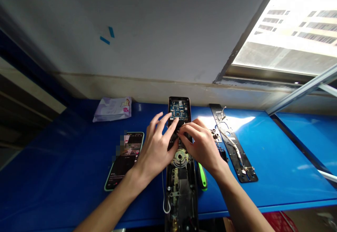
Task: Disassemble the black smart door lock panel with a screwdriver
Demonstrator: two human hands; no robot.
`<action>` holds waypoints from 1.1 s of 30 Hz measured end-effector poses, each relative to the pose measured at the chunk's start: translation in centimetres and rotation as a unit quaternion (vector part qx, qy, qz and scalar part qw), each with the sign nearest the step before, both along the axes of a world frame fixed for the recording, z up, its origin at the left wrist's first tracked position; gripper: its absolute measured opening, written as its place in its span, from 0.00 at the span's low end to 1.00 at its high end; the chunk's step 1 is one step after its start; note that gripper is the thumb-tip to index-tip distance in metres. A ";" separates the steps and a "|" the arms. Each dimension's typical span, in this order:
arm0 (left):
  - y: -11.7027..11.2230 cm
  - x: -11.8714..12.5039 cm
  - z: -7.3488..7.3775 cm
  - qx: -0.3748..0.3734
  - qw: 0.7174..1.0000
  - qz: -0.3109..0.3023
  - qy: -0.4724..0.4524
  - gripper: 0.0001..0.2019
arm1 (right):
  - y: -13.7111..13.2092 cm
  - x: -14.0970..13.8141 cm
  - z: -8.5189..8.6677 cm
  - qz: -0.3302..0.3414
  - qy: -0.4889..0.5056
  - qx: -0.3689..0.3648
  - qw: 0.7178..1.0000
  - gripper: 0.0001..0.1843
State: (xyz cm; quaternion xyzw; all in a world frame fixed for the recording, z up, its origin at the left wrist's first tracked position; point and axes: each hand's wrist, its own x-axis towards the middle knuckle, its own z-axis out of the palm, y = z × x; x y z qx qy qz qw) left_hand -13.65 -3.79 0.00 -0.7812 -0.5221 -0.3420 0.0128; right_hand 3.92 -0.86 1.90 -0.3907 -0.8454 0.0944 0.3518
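A long black door-lock body (181, 182) lies open on the blue table (65, 161), running away from me, with a blue circuit board (179, 109) at its far end and a round metal hub (180, 156) in the middle. My left hand (156, 147) rests on the lock's left side, fingers stretched out toward the board. My right hand (201, 142) is over the lock just below the board, fingertips pinched together on something too small to make out.
A phone (125, 160) with a lit screen lies left of the lock. A green-handled tool (202, 177) sits by my right wrist. A black metal plate (234, 147) with a white cable lies to the right. A tissue pack (113, 109) is at the back left.
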 end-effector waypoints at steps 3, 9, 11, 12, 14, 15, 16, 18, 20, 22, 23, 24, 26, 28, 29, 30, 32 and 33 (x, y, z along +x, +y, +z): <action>-0.4 0.2 0.5 0.015 1.000 0.001 -0.012 0.27 | -0.2 0.4 0.6 0.002 0.034 -0.024 0.999 0.08; -0.6 1.6 1.7 0.050 0.997 -0.016 -0.060 0.26 | -0.2 4.2 3.2 -0.032 0.104 -0.091 0.990 0.03; -0.3 2.4 2.1 0.048 0.997 -0.035 -0.057 0.23 | 0.5 6.0 3.7 -0.055 0.107 -0.109 0.987 0.07; -0.2 2.8 2.3 0.044 0.997 -0.048 -0.052 0.21 | 1.1 6.9 3.7 -0.065 0.103 -0.117 0.986 0.09; 0.2 3.4 2.5 0.033 0.996 -0.076 -0.039 0.19 | 2.5 8.3 3.4 -0.080 0.078 -0.140 0.984 0.10; 0.4 3.7 2.6 0.029 0.995 -0.090 -0.031 0.18 | 3.2 8.9 3.1 -0.084 0.057 -0.153 0.983 0.10; 0.6 3.9 2.6 0.025 0.994 -0.103 -0.025 0.18 | 4.0 9.3 2.7 -0.085 0.032 -0.168 0.981 0.09; 1.1 4.3 2.7 0.017 0.992 -0.124 -0.011 0.17 | 5.5 9.9 1.9 -0.073 -0.023 -0.209 0.975 0.08; 1.6 4.6 2.6 0.009 0.990 -0.139 0.013 0.17 | 6.6 10.1 1.0 -0.047 -0.080 -0.251 0.963 0.12; 2.0 4.9 2.5 0.006 0.987 -0.152 0.044 0.16 | 7.5 10.1 0.2 -0.026 -0.126 -0.279 0.952 0.15; 2.1 5.0 2.4 0.006 0.986 -0.158 0.060 0.16 | 7.9 10.1 -0.1 -0.018 -0.144 -0.288 0.947 0.15; 2.3 5.2 2.4 0.007 0.983 -0.166 0.074 0.15 | 8.2 10.0 -0.5 -0.010 -0.160 -0.294 0.942 0.16; 2.4 5.5 2.2 0.008 0.979 -0.179 0.098 0.14 | 8.7 9.9 -1.2 0.007 -0.182 -0.302 0.936 0.17; 2.4 5.7 2.1 0.007 0.976 -0.187 0.114 0.14 | 9.1 9.8 -1.9 0.022 -0.196 -0.310 0.930 0.17; 2.4 5.8 2.1 0.006 0.975 -0.190 0.118 0.14 | 9.3 9.8 -2.2 0.026 -0.201 -0.313 0.928 0.17; 2.4 5.8 2.1 0.005 0.974 -0.191 0.121 0.13 | 9.4 9.9 -2.5 0.029 -0.205 -0.316 0.926 0.17; 2.4 5.9 2.0 0.004 0.974 -0.190 0.125 0.13 | 9.6 10.0 -2.9 0.028 -0.213 -0.320 0.923 0.18; 2.4 5.9 2.0 0.005 0.973 -0.190 0.127 0.14 | 9.6 10.0 -3.0 0.025 -0.216 -0.321 0.922 0.18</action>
